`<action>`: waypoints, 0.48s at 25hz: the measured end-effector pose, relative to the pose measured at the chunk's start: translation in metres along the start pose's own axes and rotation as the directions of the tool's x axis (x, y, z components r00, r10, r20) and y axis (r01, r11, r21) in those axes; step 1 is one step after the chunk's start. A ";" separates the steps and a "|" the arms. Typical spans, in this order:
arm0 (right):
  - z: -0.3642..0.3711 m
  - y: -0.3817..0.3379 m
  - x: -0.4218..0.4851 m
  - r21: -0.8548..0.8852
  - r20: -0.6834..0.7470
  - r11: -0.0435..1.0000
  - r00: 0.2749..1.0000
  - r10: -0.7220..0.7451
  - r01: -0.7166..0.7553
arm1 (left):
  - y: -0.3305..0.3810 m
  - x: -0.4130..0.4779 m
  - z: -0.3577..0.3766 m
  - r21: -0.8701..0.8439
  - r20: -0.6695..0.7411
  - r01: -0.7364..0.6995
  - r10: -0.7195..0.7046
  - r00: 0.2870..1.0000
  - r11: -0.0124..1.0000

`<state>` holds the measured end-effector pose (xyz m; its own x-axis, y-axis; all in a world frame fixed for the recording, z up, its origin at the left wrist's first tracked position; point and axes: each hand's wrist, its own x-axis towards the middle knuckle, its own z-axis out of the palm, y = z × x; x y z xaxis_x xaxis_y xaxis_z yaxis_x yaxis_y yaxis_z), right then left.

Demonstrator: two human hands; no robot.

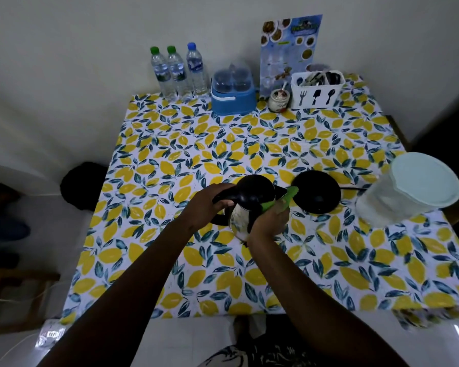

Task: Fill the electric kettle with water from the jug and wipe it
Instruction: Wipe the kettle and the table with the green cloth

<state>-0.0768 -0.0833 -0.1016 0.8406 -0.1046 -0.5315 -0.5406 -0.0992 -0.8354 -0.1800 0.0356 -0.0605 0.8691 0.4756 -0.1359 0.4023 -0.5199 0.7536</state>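
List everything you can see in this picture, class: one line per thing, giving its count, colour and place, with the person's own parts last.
table: one, lemon-print cloth, fills the centre.
kettle: one, black lid and steel body, centre, off its base.
kettle base: one, black, right of the kettle.
cloth: one, green, against the kettle's right side.
jug: one, pale with a light lid, right edge.
water bottles: three, clear, two green caps and one blue, far left by the wall.
blue container: one, clear domed top, far centre.
small jar: one, white, beside the cutlery holder.
cutlery holder: one, white, far right.
menu card: one, blue, leaning on the wall.
left hand: grip on the kettle's handle.
right hand: presses the cloth to the kettle.
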 end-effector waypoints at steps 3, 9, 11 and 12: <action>-0.023 0.020 0.003 0.021 0.299 0.989 0.945 0.131 -0.144 | -0.001 -0.001 0.001 -0.020 0.000 0.001 -0.001 1.000 1.000; 0.011 -0.003 -0.027 0.448 0.518 0.430 0.620 0.589 -0.784 | -0.001 -0.001 -0.001 -0.065 0.011 0.004 -0.004 1.000 0.998; -0.002 -0.006 -0.020 0.419 0.464 0.413 0.581 0.668 -0.809 | -0.001 -0.002 -0.002 -0.062 0.014 0.011 -0.011 1.000 0.998; -0.010 -0.004 -0.013 0.370 0.447 0.448 0.579 0.682 -0.814 | 0.000 -0.002 -0.001 -0.062 0.009 0.017 -0.016 1.000 0.998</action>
<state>-0.0852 -0.0918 -0.0898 0.1338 0.3145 -0.9398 -0.9135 0.4068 0.0061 -0.1824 0.0357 -0.0597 0.8650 0.4775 -0.1542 0.3985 -0.4668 0.7895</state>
